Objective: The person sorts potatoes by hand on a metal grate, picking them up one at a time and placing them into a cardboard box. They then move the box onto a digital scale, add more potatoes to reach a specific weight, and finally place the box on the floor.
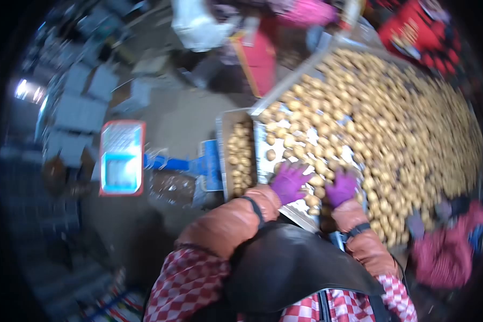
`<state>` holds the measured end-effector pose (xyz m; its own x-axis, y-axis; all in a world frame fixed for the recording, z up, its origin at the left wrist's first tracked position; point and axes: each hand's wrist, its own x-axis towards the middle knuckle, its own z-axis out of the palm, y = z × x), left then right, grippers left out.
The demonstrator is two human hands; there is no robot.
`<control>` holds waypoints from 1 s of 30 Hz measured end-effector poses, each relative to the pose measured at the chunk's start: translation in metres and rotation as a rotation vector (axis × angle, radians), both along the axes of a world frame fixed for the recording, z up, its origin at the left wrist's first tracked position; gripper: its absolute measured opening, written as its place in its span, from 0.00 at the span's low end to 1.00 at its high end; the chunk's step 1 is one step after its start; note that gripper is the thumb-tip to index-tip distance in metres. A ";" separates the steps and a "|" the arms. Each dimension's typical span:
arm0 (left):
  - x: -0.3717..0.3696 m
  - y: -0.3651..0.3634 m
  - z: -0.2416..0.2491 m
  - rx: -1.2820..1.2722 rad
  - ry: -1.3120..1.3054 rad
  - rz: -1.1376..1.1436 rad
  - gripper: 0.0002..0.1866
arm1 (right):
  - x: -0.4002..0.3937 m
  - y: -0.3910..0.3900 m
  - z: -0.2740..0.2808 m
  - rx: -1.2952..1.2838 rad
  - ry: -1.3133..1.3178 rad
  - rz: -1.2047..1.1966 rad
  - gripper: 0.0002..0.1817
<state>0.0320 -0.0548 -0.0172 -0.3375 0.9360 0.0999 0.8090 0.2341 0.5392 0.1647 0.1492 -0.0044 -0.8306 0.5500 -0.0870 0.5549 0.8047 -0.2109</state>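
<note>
The sorting table (284, 88) is packed with potatoes (392, 123) almost edge to edge, so a hand meets them wherever it comes down. The only bare metal shows near the left hand (288, 181), a strip beside the table's raised rim. That rim walls off the side tray (240, 155), itself full of potatoes. The right hand (341, 188) sits among the pile, hemmed in on 3 sides. A co-worker's sleeve (448, 244) blocks the near right edge; red crates (418, 29) crowd the far side. Left of the table the floor (182, 115) lies open up to the scale (122, 157).
</note>
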 end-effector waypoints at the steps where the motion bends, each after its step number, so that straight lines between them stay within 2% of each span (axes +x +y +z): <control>1: 0.002 0.002 -0.003 0.042 -0.014 -0.096 0.36 | 0.005 -0.021 -0.003 -0.002 -0.021 -0.010 0.35; 3: -0.012 -0.009 -0.020 -0.073 0.076 -0.295 0.35 | 0.024 -0.045 -0.008 -0.123 0.064 0.134 0.36; 5: -0.039 -0.014 -0.018 -0.273 0.061 -0.144 0.32 | 0.032 -0.045 0.006 -0.228 0.039 0.274 0.34; 6: -0.046 -0.021 -0.018 -0.185 0.152 -0.083 0.30 | 0.042 -0.043 0.007 -0.371 0.162 0.254 0.32; 7: -0.049 -0.028 -0.018 -0.100 0.239 -0.015 0.29 | 0.050 -0.038 0.009 -0.389 0.296 0.218 0.29; 9: -0.056 -0.030 -0.025 -0.188 0.255 0.218 0.26 | 0.068 -0.021 0.026 -0.315 0.364 0.079 0.27; 10: -0.059 -0.023 -0.023 -0.225 0.264 0.330 0.25 | 0.082 -0.014 0.031 -0.155 0.426 0.009 0.26; 13: -0.069 0.010 -0.001 -0.033 0.302 0.335 0.25 | 0.136 -0.002 0.037 -0.091 0.116 -0.403 0.34; 14: -0.078 0.030 0.001 0.111 0.296 0.257 0.26 | 0.159 -0.009 0.009 -0.028 -0.003 -0.553 0.41; 15: -0.086 0.057 0.007 0.136 0.278 0.198 0.26 | 0.165 -0.023 0.008 -0.038 -0.080 -0.527 0.42; 16: -0.102 0.086 -0.008 0.174 0.263 0.159 0.25 | 0.161 -0.039 0.009 -0.048 -0.156 -0.498 0.43; 17: -0.112 0.117 -0.006 0.128 0.264 0.178 0.25 | 0.152 -0.050 0.010 -0.057 -0.229 -0.468 0.44; 19: -0.114 0.171 -0.006 0.031 0.191 0.302 0.31 | 0.128 -0.060 0.012 -0.282 -0.062 -0.449 0.44; 21: -0.080 0.192 0.025 -0.398 0.247 0.248 0.37 | 0.101 -0.059 0.034 -0.376 -0.173 -0.399 0.42; 22: -0.070 0.191 0.020 -0.376 0.288 0.198 0.39 | 0.102 -0.056 0.031 -0.397 -0.123 -0.388 0.41; 25: -0.061 0.143 0.004 -0.163 0.295 0.021 0.36 | 0.105 -0.048 0.021 -0.487 0.032 -0.353 0.37; 27: -0.064 0.098 0.001 -0.234 0.255 -0.092 0.35 | 0.104 -0.038 0.025 -0.566 0.146 -0.358 0.34; 29: -0.066 0.054 -0.009 -0.069 0.225 -0.077 0.35 | 0.104 -0.030 0.020 -0.606 0.341 -0.469 0.29; 30: -0.066 0.042 -0.012 -0.089 0.222 -0.013 0.34 | 0.100 -0.020 0.023 -0.538 0.422 -0.492 0.29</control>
<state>-0.0342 -0.0126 -0.0296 -0.3041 0.9486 0.0872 0.9087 0.2613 0.3256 0.2651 0.1289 0.0181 -0.5289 0.8300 -0.1769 0.6044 0.2221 -0.7651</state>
